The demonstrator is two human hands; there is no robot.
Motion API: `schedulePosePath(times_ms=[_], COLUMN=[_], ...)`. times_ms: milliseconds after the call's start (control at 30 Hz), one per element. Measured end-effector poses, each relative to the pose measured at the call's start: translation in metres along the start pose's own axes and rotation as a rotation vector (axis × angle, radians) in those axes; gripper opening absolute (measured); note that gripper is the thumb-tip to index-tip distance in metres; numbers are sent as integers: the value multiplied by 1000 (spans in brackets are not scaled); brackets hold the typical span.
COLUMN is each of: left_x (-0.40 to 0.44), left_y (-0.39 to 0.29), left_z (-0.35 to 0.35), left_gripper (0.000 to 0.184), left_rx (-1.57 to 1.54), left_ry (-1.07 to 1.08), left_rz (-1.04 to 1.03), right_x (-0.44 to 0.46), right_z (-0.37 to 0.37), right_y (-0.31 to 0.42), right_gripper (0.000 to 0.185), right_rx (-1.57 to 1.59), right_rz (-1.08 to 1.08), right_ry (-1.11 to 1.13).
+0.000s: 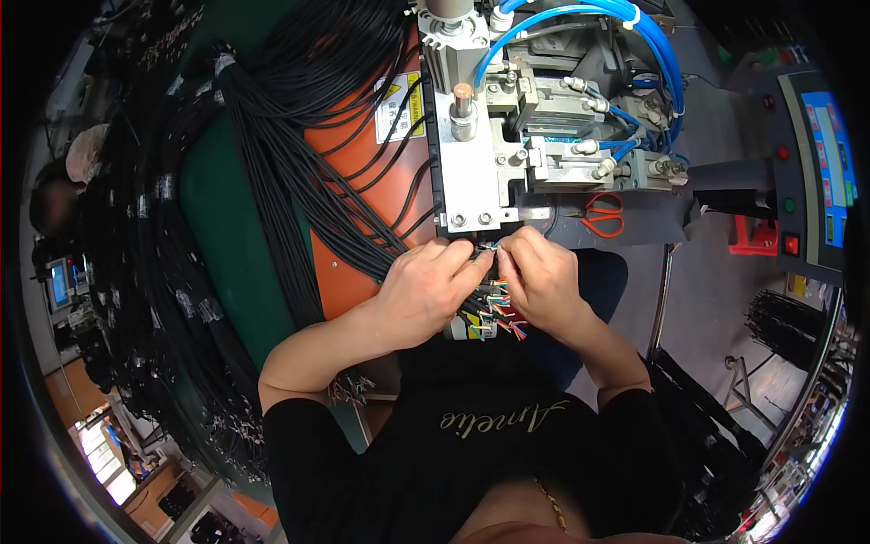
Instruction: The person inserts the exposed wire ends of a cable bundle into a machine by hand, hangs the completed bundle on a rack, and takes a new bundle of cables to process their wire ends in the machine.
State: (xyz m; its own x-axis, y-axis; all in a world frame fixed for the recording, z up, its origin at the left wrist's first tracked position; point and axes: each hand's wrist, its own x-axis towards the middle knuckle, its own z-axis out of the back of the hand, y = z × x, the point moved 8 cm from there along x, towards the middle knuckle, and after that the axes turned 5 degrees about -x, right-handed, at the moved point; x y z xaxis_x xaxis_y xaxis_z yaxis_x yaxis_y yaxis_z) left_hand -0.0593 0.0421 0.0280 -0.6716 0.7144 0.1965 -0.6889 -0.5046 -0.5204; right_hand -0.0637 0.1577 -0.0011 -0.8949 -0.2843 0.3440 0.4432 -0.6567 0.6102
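Note:
At the front of a metal press-like machine (pixel 469 172), my two hands meet with fingertips close together. My left hand (pixel 426 286) is closed in a pinch on the stripped end of a black cable, where thin wires (pixel 490 246) show between the fingertips. My right hand (pixel 542 279) pinches the same thin wires from the other side. Just below the hands hang several other cable ends with fanned-out coloured wires (pixel 498 308). A thick bundle of black cables (pixel 281 172) runs from the upper left down to my left hand.
Red-handled scissors (pixel 603 216) lie right of the machine. Blue air hoses (pixel 666 54) arch above its cylinders. A control panel with a screen (pixel 826 154) stands at far right. More black cables (pixel 163 299) cover the green surface (pixel 217 227) at left. Another person (pixel 63 195) is at far left.

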Motion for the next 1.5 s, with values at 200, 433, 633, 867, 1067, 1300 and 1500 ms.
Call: schedulePosePath(times_ms=[200, 433, 633, 867, 1067, 1300, 1500], left_x=[1, 3, 5, 9, 7, 5, -23], left_y=[-6, -11, -7, -7, -4, 1, 25], left_z=[-3, -5, -4, -6, -6, -1, 19], left_gripper=[32, 38, 39, 27, 28, 36, 42], left_rx=[82, 180, 113, 141, 115, 114, -7], left_ry=[-6, 8, 54, 78, 49, 5, -165], left_rz=[-37, -48, -22, -31, -43, -8, 124], right_x=[3, 4, 5, 10, 3, 9, 5], right_z=[3, 2, 6, 1, 1, -2, -4], right_y=[2, 9, 9, 10, 1, -9, -24], right_gripper=[8, 8, 10, 26, 18, 9, 7], right_rx=[-18, -180, -106, -196, -128, -9, 173], right_rz=[19, 66, 46, 68, 26, -22, -181], right_ry=[-37, 2, -57, 143, 34, 85, 96])
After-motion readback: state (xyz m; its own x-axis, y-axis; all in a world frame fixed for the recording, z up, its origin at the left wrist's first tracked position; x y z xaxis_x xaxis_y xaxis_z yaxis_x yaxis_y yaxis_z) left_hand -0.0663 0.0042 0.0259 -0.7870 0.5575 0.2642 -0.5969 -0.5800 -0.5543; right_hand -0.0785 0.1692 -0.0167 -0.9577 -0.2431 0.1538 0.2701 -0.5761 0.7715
